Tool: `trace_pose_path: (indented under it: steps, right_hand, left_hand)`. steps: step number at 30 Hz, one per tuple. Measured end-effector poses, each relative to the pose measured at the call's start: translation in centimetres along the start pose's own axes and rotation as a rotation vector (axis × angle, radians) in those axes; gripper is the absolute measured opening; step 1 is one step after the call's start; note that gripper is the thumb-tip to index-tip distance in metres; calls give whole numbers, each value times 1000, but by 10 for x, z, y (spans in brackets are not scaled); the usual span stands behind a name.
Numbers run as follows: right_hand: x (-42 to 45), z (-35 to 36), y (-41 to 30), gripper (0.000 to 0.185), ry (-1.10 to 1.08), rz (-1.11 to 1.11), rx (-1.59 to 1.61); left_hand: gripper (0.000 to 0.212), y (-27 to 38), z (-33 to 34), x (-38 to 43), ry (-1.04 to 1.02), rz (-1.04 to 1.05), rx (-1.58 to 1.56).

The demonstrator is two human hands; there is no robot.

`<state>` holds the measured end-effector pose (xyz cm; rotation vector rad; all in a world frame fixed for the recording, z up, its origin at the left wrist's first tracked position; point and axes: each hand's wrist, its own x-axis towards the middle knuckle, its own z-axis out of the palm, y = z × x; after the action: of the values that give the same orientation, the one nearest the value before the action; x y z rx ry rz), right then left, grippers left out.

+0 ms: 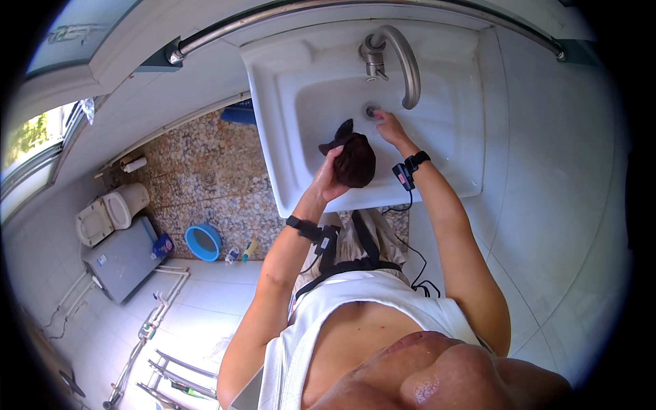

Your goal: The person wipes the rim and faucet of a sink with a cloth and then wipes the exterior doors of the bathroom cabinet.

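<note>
My left hand grips a wet-looking, dark maroon cloth bundle above the near left part of the white washbasin. A loose end of the cloth sticks out toward the back of the basin. Over at the drain, my right hand reaches down with its fingertips at the drain's edge. Whether those fingers pinch anything is too small to tell. Behind them rises a brushed-metal faucet, its curved spout swung to the right. No water stream shows under it.
A metal rail runs across above the basin. On the pebble-patterned floor stand a blue basin and two small bottles. Farther left are a toilet and a grey cabinet-like box. Cables hang from my wrist-worn devices.
</note>
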<state>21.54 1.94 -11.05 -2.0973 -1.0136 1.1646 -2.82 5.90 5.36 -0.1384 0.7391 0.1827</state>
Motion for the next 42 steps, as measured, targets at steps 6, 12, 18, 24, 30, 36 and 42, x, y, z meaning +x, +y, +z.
trace_pose_path:
  steps: [6, 12, 18, 24, 30, 36, 42]
  right_hand:
    - [-14, -57, -61, 34, -145, 306, 449]
    - [-19, -121, -126, 31, -178, 27, 617]
    - [-19, -133, -176, 38, -291, -83, 447]
    - [10, -134, -178, 49, -279, -108, 366]
    - [-34, -130, -161, 59, -330, -57, 303]
    - [-124, -61, -115, 77, -532, 310, 1217]
    - [-143, -50, -158, 68, -448, -36, 1287]
  left_hand:
    - [67, 6, 13, 4, -67, -75, -17]
    - [68, 6, 26, 15, -113, -66, -22]
    - [66, 7, 23, 8, -89, -75, -11]
    - [63, 1, 22, 0, -64, -59, 32]
    - [61, -3, 28, -5, -104, -74, 25]
    - [57, -18, 36, -12, -207, -92, -118]
    - [55, -17, 31, -13, -210, -102, 22]
